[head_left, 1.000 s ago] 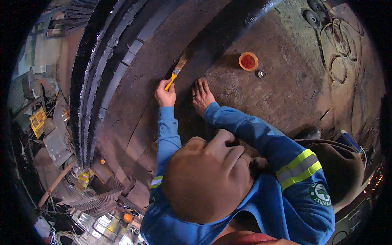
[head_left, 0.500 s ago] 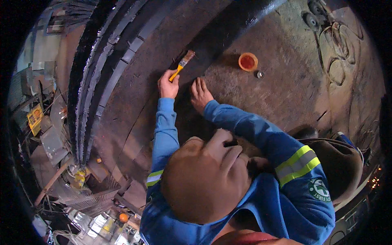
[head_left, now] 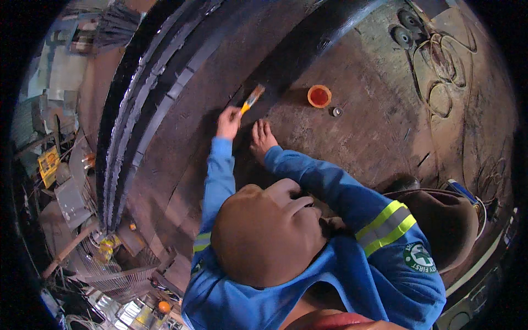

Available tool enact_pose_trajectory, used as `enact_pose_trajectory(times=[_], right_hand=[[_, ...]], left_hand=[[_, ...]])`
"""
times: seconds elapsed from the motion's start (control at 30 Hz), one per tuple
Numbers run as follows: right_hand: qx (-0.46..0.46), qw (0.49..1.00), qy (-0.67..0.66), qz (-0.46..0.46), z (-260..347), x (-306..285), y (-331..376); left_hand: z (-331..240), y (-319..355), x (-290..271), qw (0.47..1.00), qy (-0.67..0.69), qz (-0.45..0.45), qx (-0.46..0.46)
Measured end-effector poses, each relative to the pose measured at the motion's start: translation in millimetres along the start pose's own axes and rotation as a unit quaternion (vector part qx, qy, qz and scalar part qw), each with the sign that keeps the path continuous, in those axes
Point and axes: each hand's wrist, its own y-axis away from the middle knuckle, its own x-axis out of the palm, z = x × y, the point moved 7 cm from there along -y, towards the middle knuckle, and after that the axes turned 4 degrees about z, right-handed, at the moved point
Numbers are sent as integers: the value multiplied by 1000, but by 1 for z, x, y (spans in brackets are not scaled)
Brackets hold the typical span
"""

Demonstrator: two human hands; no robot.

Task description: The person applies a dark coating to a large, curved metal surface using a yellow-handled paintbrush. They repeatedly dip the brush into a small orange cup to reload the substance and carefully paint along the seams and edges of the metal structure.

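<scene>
My left hand [head_left: 228, 122] is closed around the yellow handle of a paintbrush [head_left: 251, 101]. Its brownish bristles point up and to the right, over or against the dark surface; I cannot tell whether they touch. Just to the right, my right hand [head_left: 263, 137] rests on the surface with its fingers stretched out and nothing in it. Beyond it stands an orange cup [head_left: 328, 91] holding red paint-like liquid. A small round metal piece [head_left: 336, 111] lies beside the cup.
Long curved dark metal ribs [head_left: 129, 99] rise along the left. Cables [head_left: 440, 99] lie coiled at the far right, near two round wheel-like parts [head_left: 403, 37]. Scrap and an orange ball-like object [head_left: 164, 307] clutter the lower left. My bent knees are close below my hands.
The view has shifted slightly. My left hand has moved the paintbrush a little to the right, nearer the cup. My right hand stays at about the same spot on the surface.
</scene>
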Motion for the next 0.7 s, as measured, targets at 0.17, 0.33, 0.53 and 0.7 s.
enact_pose_trajectory(times=[0.17,0.33,0.53,0.7], right_hand=[[-18,1000,-3,25,11,-9,7],[-2,1000,20,6,13,-16,4],[-19,1000,11,-10,6,-1,3],[-31,999,16,-32,11,-14,6]], left_hand=[[12,36,-30,999,8,-50,-2],[-19,13,-37,980,-122,-151,51],[24,64,-48,979,-64,-194,5],[-44,25,-31,962,-178,-203,-33]])
